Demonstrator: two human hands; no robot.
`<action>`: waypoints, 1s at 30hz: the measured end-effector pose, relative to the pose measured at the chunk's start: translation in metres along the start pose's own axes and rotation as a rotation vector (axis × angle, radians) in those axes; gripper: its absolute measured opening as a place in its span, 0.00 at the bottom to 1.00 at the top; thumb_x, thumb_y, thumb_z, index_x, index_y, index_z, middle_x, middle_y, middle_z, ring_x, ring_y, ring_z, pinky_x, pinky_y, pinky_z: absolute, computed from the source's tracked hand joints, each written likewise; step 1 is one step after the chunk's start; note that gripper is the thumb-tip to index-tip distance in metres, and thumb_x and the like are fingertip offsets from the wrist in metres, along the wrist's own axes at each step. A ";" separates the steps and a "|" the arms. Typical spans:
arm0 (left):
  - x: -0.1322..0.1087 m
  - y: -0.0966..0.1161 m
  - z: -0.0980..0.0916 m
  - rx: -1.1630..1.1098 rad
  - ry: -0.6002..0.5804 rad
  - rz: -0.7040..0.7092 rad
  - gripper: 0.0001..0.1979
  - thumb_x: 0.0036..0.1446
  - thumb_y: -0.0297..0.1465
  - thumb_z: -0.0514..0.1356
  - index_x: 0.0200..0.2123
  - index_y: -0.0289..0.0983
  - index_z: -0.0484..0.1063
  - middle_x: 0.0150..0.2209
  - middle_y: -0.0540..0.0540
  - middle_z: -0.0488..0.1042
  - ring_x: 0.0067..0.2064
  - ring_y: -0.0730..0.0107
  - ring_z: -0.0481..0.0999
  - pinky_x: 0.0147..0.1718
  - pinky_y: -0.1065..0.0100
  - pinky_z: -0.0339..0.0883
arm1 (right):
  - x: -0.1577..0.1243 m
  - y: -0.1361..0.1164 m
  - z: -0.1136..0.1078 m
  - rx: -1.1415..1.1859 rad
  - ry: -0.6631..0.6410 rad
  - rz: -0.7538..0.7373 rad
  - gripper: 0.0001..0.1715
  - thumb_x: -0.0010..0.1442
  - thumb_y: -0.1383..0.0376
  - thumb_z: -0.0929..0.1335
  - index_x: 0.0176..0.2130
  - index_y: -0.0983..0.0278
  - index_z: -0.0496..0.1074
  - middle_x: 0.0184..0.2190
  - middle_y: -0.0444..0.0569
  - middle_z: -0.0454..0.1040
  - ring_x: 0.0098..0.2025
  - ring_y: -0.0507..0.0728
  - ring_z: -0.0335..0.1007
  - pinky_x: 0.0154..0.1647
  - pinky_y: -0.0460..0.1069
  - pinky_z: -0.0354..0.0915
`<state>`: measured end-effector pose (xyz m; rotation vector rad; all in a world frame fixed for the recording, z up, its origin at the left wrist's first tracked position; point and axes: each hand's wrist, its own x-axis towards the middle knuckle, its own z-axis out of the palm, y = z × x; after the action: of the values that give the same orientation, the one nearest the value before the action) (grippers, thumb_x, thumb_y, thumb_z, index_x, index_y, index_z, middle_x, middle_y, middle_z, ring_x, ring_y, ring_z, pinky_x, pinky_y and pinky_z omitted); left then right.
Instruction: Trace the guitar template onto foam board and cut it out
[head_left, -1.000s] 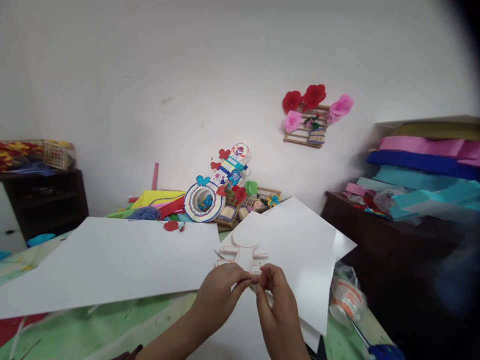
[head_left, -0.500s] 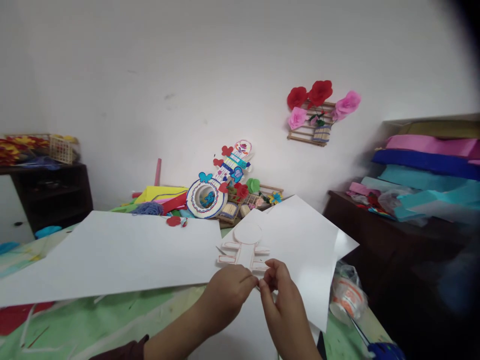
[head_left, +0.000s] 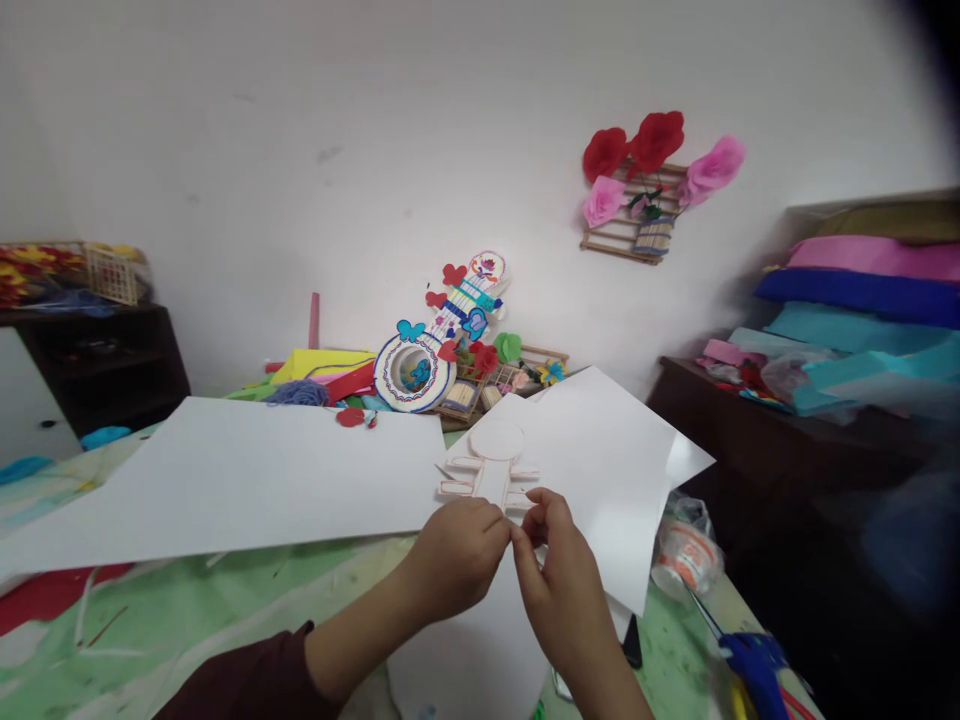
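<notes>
A flat white cutout (head_left: 491, 470) with brown outlines lies on white sheets in front of me. It has a round top and short strips sticking out on both sides. My left hand (head_left: 469, 555) is closed over the lower end of this cutout, knuckles up. My right hand (head_left: 551, 555) meets it from the right, thumb and index finger pinched against the left fingertips. Whatever sits between the fingers is too small and covered to make out. Below both hands a wide white piece with a rounded lower edge (head_left: 469, 650) is visible; whether it joins the cutout is hidden.
Large white boards (head_left: 285, 480) cover much of the green table cover (head_left: 300, 610). A decorated paper guitar (head_left: 412, 372) leans on the wall behind. To the right are a plastic-wrapped cup (head_left: 686, 560) and a blue-handled tool (head_left: 754, 665). A dark cabinet (head_left: 720, 430) carries stacked coloured material.
The view has tilted down a little, so the background sits higher. Both hands stay together at the cutout's lower end, with the fingertips slightly closer.
</notes>
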<state>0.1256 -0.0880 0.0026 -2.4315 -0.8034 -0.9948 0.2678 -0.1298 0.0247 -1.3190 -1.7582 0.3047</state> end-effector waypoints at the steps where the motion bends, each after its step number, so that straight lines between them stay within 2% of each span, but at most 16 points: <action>1: 0.000 0.000 0.000 0.001 0.001 -0.005 0.11 0.58 0.24 0.50 0.25 0.35 0.65 0.23 0.48 0.66 0.26 0.68 0.63 0.25 0.66 0.53 | 0.000 0.000 0.000 0.006 -0.002 0.003 0.16 0.62 0.65 0.59 0.50 0.63 0.57 0.31 0.45 0.68 0.33 0.55 0.68 0.35 0.50 0.63; 12: 0.002 -0.003 -0.002 -0.021 -0.059 0.030 0.13 0.62 0.24 0.48 0.29 0.35 0.69 0.25 0.47 0.70 0.29 0.68 0.67 0.27 0.67 0.59 | 0.002 -0.001 -0.004 0.059 0.015 0.001 0.16 0.62 0.63 0.60 0.50 0.63 0.58 0.30 0.45 0.66 0.32 0.54 0.67 0.34 0.49 0.64; 16: 0.002 -0.003 -0.002 -0.004 -0.054 0.047 0.13 0.62 0.24 0.48 0.27 0.34 0.68 0.25 0.48 0.69 0.28 0.68 0.67 0.27 0.67 0.59 | 0.002 -0.001 -0.003 0.040 0.008 0.007 0.16 0.62 0.62 0.61 0.50 0.63 0.57 0.29 0.44 0.67 0.32 0.54 0.67 0.34 0.48 0.63; 23: 0.002 -0.002 -0.003 -0.097 -0.056 0.013 0.13 0.63 0.25 0.45 0.31 0.35 0.67 0.26 0.47 0.69 0.29 0.68 0.67 0.29 0.66 0.60 | 0.001 0.001 -0.004 0.071 0.022 -0.024 0.18 0.61 0.59 0.62 0.49 0.63 0.58 0.29 0.44 0.67 0.31 0.53 0.66 0.31 0.47 0.63; 26: 0.003 -0.004 -0.007 -0.098 -0.053 -0.004 0.12 0.61 0.25 0.46 0.29 0.36 0.67 0.25 0.47 0.69 0.28 0.67 0.66 0.27 0.66 0.58 | 0.000 -0.001 -0.005 0.120 0.034 -0.022 0.19 0.61 0.57 0.62 0.49 0.63 0.58 0.30 0.45 0.67 0.31 0.53 0.66 0.27 0.46 0.61; 30: 0.005 -0.013 -0.016 -0.097 -0.080 -0.055 0.11 0.59 0.26 0.48 0.29 0.36 0.68 0.26 0.45 0.69 0.29 0.66 0.66 0.28 0.65 0.59 | 0.001 -0.003 -0.004 0.264 0.038 -0.006 0.20 0.61 0.55 0.63 0.49 0.62 0.58 0.33 0.47 0.69 0.36 0.55 0.69 0.30 0.47 0.64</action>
<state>0.1121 -0.0848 0.0191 -2.5583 -0.8721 -0.9836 0.2690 -0.1318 0.0293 -1.1223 -1.6274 0.4872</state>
